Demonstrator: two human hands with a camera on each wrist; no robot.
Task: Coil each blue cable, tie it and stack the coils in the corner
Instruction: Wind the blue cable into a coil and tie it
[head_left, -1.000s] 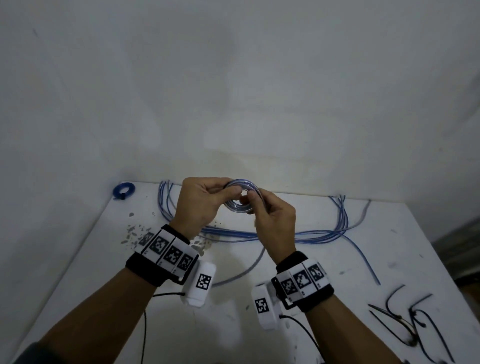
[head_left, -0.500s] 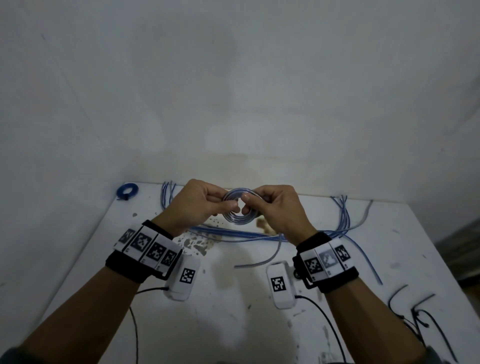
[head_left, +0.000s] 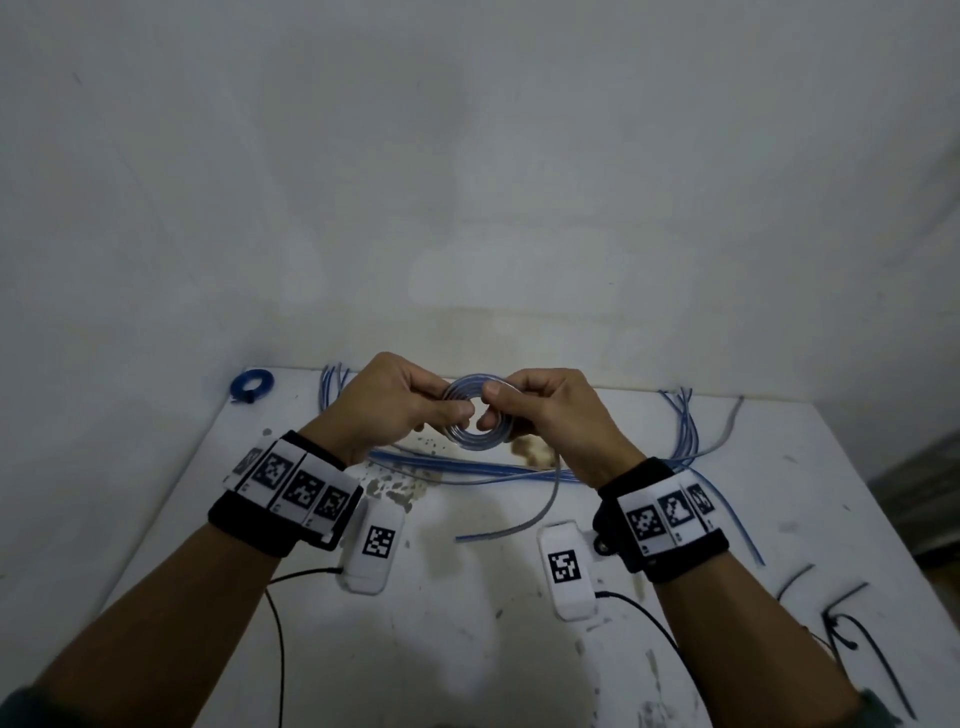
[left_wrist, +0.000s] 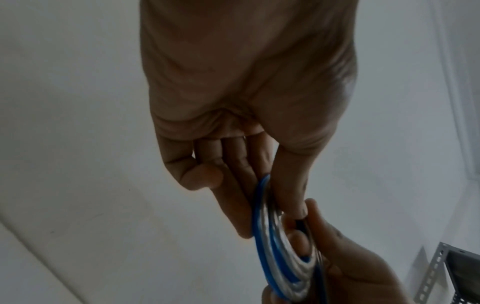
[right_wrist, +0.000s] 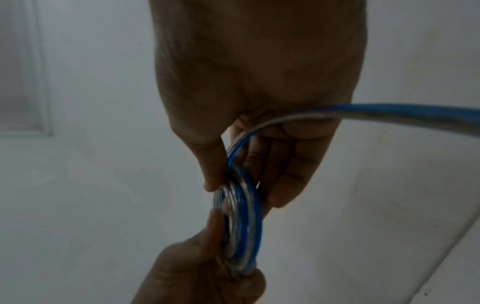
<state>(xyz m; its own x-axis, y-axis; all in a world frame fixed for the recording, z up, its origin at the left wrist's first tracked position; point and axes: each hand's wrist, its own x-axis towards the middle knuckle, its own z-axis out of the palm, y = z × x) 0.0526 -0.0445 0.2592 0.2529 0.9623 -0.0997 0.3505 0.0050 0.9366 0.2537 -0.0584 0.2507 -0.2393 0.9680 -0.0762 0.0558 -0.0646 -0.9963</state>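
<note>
Both hands hold a small coil of blue cable up over the white tabletop.

Nearest, black ties (head_left: 852, 631) lie on the tabletop (head_left: 467, 649) at the right front edge. Above the tabletop, the left hand (head_left: 395, 405) pinches the left side of the coil (head_left: 475, 415) between thumb and fingers, and the right hand (head_left: 550, 421) pinches its right side, each grip clamped on the cable loops; the thumbs (head_left: 460, 413) nearly meet at the ring's centre. A loose tail (head_left: 519, 525) of the same cable hangs from the right hand down to the tabletop. Beyond the hands, a bundle of uncoiled blue cables (head_left: 467, 467) runs across the tabletop along the wall. In the far left corner lies one finished blue coil (head_left: 253, 384).
</note>
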